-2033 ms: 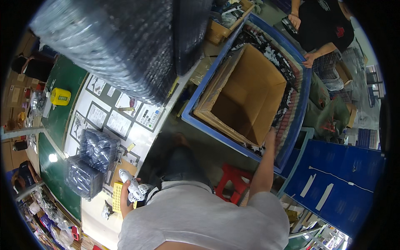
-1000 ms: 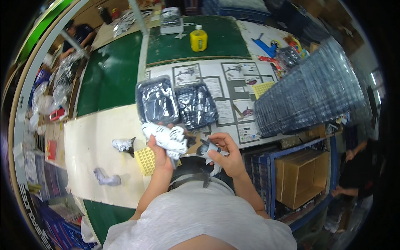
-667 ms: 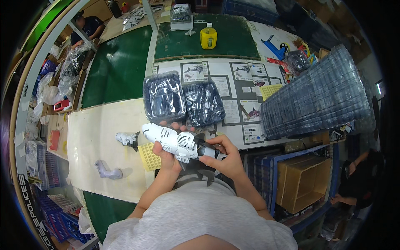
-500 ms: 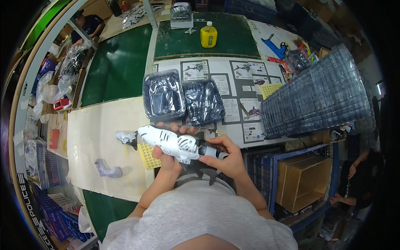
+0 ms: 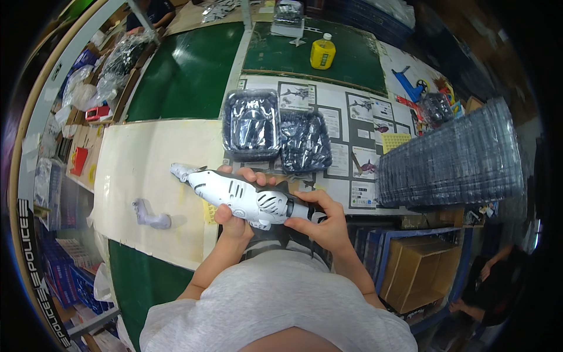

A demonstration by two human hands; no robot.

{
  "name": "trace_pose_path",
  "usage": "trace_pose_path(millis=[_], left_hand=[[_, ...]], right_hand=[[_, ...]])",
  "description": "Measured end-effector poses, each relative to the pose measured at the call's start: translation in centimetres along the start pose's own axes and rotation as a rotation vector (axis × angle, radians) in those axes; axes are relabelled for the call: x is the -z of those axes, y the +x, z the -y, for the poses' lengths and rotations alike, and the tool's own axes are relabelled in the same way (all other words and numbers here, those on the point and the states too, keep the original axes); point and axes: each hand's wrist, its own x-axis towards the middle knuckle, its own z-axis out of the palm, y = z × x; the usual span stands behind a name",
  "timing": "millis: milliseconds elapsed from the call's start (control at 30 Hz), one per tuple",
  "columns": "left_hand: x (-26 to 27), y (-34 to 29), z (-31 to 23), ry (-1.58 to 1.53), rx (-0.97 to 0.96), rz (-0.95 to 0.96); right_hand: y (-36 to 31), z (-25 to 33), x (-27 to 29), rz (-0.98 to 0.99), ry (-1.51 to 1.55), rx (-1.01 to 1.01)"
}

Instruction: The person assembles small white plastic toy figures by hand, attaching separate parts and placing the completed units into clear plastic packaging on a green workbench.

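A white and dark toy shark [image 5: 234,195] is held in front of my body, its head pointing left and its tail end right. My left hand [image 5: 236,223] wraps round the middle of the shark, thumb on the white side and fingers along the far edge. My right hand [image 5: 326,226] grips the narrow tail section between thumb and fingers. Beyond the shark's snout lies a crumpled pale wrapped piece [image 5: 183,170] on the white tabletop. Closer to me on that top stands a pale lavender bent piece [image 5: 151,215].
Two black plastic trays, one [image 5: 252,126] left and one [image 5: 305,142] right, lie beyond my hands on printed sheets. At the right leans a tall stack of clear trays [image 5: 454,155]. A yellow bottle [image 5: 322,53] stands farther back. A cardboard box [image 5: 421,274] is at lower right, near another person [image 5: 498,281].
The view has swung, so the trays and bottle appear farther right. The shark's head side now faces up more plainly, with its eye and mouth showing. Both hands keep their hold.
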Motion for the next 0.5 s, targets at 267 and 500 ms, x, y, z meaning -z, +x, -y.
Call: trace_pose_path(millis=[267,500], left_hand=[[2.2,1.0,-0.9,0.104,0.109,-0.033],[21.6,-3.9,-11.3,1.055,-0.014,-1.014]], right_hand=[[0.5,-2.0,-1.8,-0.049,0.043,-0.091],[-2.2,-9.1,8.8,-0.793,0.306,-0.393]])
